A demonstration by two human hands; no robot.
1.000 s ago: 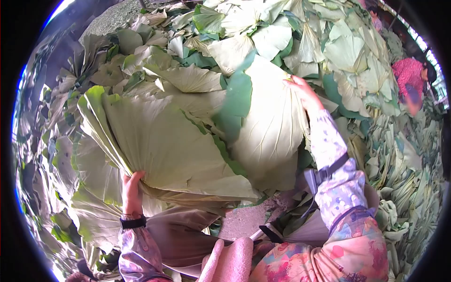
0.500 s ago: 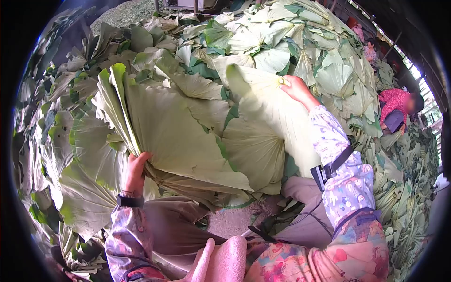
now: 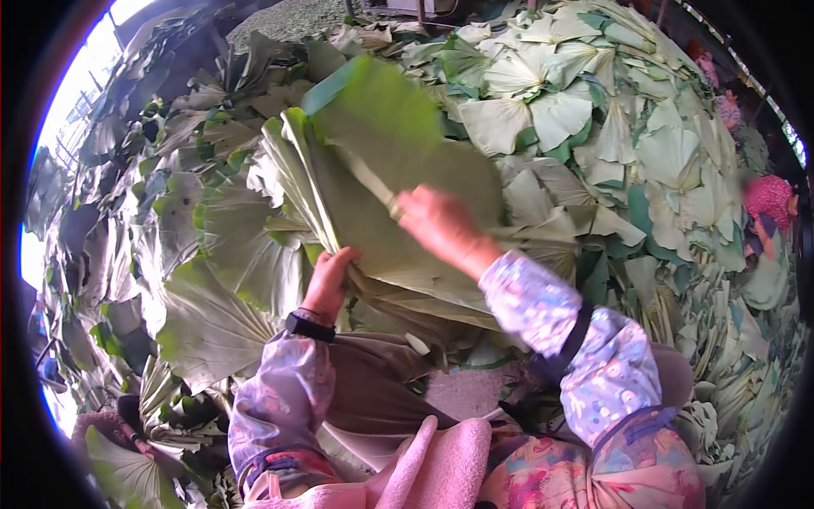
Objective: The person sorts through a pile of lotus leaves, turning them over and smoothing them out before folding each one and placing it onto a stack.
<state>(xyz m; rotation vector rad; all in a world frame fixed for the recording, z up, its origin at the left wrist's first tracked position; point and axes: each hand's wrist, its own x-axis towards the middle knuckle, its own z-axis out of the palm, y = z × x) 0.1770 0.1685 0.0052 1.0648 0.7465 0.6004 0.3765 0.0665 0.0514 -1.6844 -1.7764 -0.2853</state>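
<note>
My left hand [image 3: 329, 284] is closed round the lower edge of a folded stack of large pale green leaves [image 3: 301, 182], left of the middle. The stack fans upward and to the right from my fingers. Over it lies a broad leaf [image 3: 415, 144] with a bright green, blurred upper edge. My right hand [image 3: 441, 225], smeared by motion, is closed on this leaf near its thick pale rib, to the right of and above my left hand. Its fingertips are hard to make out.
Heaps of leaves [image 3: 543, 93] surround me at the back and on both sides. A person [image 3: 767, 204] in a red patterned top sits at the far right, with others behind. My knees and a patch of ground [image 3: 465, 392] are below.
My right hand has moved left and down, bringing its leaf over the stack in my left hand. The view has turned left, so the surroundings appear farther right.
</note>
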